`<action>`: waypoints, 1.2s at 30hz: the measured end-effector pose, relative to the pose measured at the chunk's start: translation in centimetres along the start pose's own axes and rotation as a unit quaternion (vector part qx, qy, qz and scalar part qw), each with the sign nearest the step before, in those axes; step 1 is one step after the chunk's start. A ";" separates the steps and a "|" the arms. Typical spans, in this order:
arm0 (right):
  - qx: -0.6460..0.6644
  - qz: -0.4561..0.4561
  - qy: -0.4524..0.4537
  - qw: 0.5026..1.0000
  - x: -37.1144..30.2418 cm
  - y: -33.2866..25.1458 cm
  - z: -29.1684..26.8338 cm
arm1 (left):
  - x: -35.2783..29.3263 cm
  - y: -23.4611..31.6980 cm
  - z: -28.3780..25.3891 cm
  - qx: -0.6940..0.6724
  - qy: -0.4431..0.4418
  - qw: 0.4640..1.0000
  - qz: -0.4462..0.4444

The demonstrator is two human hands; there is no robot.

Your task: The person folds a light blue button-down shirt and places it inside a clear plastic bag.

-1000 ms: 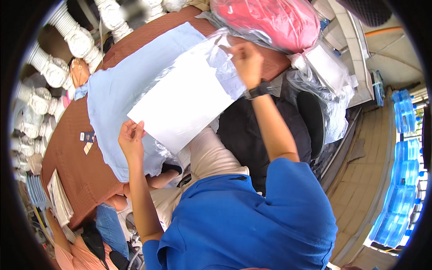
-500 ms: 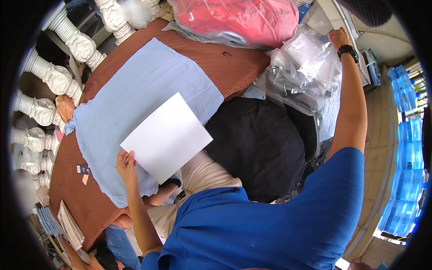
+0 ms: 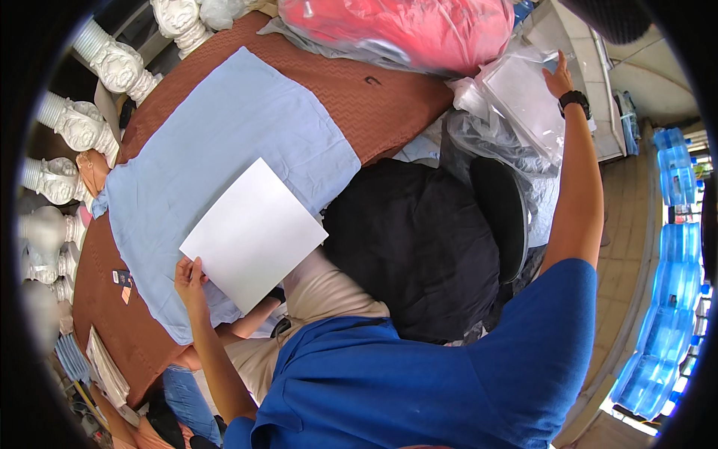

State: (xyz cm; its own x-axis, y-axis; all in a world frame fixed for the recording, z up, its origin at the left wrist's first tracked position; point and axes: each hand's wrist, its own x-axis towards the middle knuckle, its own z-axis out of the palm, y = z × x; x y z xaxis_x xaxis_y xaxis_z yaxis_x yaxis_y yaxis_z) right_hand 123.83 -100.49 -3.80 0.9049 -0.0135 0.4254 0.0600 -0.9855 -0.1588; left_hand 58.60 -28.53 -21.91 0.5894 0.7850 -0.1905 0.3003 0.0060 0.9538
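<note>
Nearest, the left hand (image 3: pixel 191 278) held a white sheet (image 3: pixel 254 236) by its near-left corner, thumb and fingers clamped together on the edge. Held at that one corner, the sheet stuck out stiffly, its near-right part above the person's lap; the stiffness, I judge, let a light pinch carry it.

The light blue cloth (image 3: pixel 213 127) lay spread beneath and beyond, flat on the brown table cover (image 3: pixel 389 108), which probably gave it room to lie open. To the right, a black fabric bundle (image 3: pixel 411 247) sat beside the lap, against a dark chair back (image 3: pixel 499 217).

Farther right, the right hand (image 3: pixel 558 81) reached out to the stacked clear plastic packets (image 3: pixel 516 105), perhaps put there to be within arm's length. Its index finger and thumb stood apart; whether they touched plastic I could not tell. Farthest, a pink-red bundle (image 3: pixel 404 34) lay wrapped in clear plastic, seemingly against dust.
</note>
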 end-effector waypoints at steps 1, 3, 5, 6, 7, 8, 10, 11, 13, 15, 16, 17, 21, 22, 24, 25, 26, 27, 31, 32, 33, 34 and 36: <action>0.031 0.017 -0.015 0.999 -1.1 -1.3 1.1 | 0.0 0.2 -0.2 0.003 0.000 1.000 -0.001; -0.169 -0.002 -0.173 0.970 -5.6 -10.7 3.2 | -2.3 0.8 -3.4 0.018 0.047 0.999 -0.007; -0.202 0.009 -0.331 0.922 -7.5 -10.8 3.3 | -2.2 0.8 -2.9 0.011 0.034 0.999 -0.007; -0.181 0.025 -0.337 0.924 -8.2 -11.4 3.5 | -2.4 0.9 -2.9 0.010 0.036 0.999 -0.005; -0.158 0.037 -0.344 0.925 -8.7 -12.3 4.0 | -2.7 1.1 -3.0 0.011 0.042 0.999 -0.004; -0.184 0.011 -0.363 0.913 -8.8 -12.7 4.4 | -3.0 1.3 -3.1 0.014 0.042 0.999 -0.004; -0.286 -0.087 -0.364 0.882 -6.7 -9.1 6.2 | -2.5 1.5 -2.6 0.019 0.040 0.999 -0.009; -0.372 -0.150 -0.349 0.847 -5.3 -4.9 6.1 | -0.8 0.4 -1.5 0.003 0.011 1.000 0.003; -0.381 -0.185 -0.352 0.835 -4.4 -3.8 6.2 | -0.1 -0.4 -1.5 -0.008 -0.013 1.000 0.017; -0.343 -0.097 -0.277 0.892 -3.8 -5.8 5.1 | -0.6 0.4 -1.3 -0.027 -0.006 1.000 0.005; -0.303 -0.052 -0.196 0.931 -5.6 -12.3 6.1 | -2.1 0.7 -3.0 -0.027 0.031 0.999 -0.006; -0.248 -0.055 -0.105 0.961 -7.5 -17.2 4.5 | -2.7 0.3 -4.1 -0.020 0.040 0.999 -0.003; 0.204 -0.362 -0.007 0.910 -18.7 -31.9 -4.5 | -1.9 0.5 -2.8 -0.057 0.015 0.998 0.010; 0.268 -0.346 -0.112 0.892 -24.2 -37.5 -5.5 | -2.2 0.3 -3.5 -0.060 0.017 0.998 0.015; 0.397 -0.443 -0.225 0.772 -31.1 -44.1 -6.2 | -2.5 1.1 -3.6 -0.087 0.002 0.996 0.016; 0.395 -0.467 -0.259 0.748 -33.0 -45.8 -4.7 | -2.3 1.4 -3.7 -0.107 -0.014 0.994 0.020; 0.333 -0.453 -0.342 0.753 -34.8 -48.2 -5.0 | -2.3 1.8 -4.1 -0.106 -0.013 0.994 0.033; 0.351 -0.502 -0.316 0.725 -36.2 -50.5 -4.6 | -2.1 2.8 -4.5 -0.107 -0.018 0.993 0.048; 0.333 -0.533 -0.298 0.718 -37.1 -60.9 -7.8 | 0.7 6.7 -13.2 -0.075 0.031 0.972 0.219; 0.376 -0.514 -0.216 0.740 -37.5 -62.9 -9.5 | 1.2 8.7 -15.7 -0.074 0.052 0.955 0.283; 0.487 -0.539 -0.136 0.674 -37.7 -64.5 -11.0 | 1.0 11.6 -16.8 -0.082 0.094 0.944 0.304; 0.504 -0.534 -0.090 0.673 -38.8 -65.9 -13.2 | 0.5 14.2 -18.1 -0.087 0.138 0.933 0.322; 0.525 -0.550 0.031 0.649 -41.3 -68.0 -15.2 | 0.5 15.3 -21.4 -0.042 0.168 0.924 0.340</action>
State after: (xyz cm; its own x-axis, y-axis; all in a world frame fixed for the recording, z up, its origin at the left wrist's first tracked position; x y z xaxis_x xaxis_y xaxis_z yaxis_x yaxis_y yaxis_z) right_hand 75.99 -35.48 2.95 0.0550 0.5625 0.8250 0.9387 0.2525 -0.2348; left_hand 47.43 -14.84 -2.42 0.3507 0.7731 0.5285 -0.1221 -0.5217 0.8443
